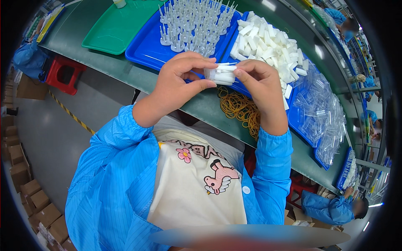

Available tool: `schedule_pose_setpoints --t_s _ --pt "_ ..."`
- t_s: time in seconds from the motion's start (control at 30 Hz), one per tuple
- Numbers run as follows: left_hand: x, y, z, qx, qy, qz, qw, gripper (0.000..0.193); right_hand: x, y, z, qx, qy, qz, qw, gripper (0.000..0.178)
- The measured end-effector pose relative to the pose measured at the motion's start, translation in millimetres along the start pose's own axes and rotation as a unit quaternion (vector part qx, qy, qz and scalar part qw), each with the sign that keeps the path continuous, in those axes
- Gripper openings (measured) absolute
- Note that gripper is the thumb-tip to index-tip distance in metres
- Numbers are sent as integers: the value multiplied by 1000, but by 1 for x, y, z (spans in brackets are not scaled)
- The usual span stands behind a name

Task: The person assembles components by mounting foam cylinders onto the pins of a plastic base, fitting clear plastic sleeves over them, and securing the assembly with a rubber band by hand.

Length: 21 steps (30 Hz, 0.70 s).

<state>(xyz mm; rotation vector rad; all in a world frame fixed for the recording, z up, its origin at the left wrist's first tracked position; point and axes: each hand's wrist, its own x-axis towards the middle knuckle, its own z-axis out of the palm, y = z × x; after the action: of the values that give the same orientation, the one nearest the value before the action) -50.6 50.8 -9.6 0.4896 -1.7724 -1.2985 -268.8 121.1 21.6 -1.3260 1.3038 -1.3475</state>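
Between my two hands, over the table's near edge, is a small stack of white plastic pieces (224, 76) with a clear, shiny part at its left end. My left hand (178, 79) pinches that clear end with thumb and fingers. My right hand (264, 81) grips the other end between thumb and forefinger. What exactly the stack is, I cannot make out. Just beyond my hands, a blue tray (144, 52) carries many upright translucent nozzle-like parts (192, 25). Loose white blocks (268, 44) lie heaped beyond my right hand.
Yellow-brown rubber bands (238, 108) lie on the green table (130, 75) beside my right wrist. Clear plastic tubes (320, 111) fill a blue tray at right. A green tray (113, 29) stands far left, above a red stool (65, 75). A co-worker (331, 207) sits at lower right.
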Motion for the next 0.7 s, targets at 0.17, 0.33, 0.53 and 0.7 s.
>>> schedule_pose_setpoints --t_s 0.17,0.33,0.53,0.7 --pt "1 -4 -1 -67 34 -13 997 37 5 0 -10 -69 84 -26 994 14" --pt "5 -10 -11 -117 51 -1 992 33 6 -2 -35 -386 141 -52 910 20" --pt "4 -5 -19 -198 66 -55 976 33 3 -4 -33 -543 10 -9 840 27" --pt "1 6 -21 -203 45 -123 970 33 -1 -7 -32 -565 9 -11 825 32"
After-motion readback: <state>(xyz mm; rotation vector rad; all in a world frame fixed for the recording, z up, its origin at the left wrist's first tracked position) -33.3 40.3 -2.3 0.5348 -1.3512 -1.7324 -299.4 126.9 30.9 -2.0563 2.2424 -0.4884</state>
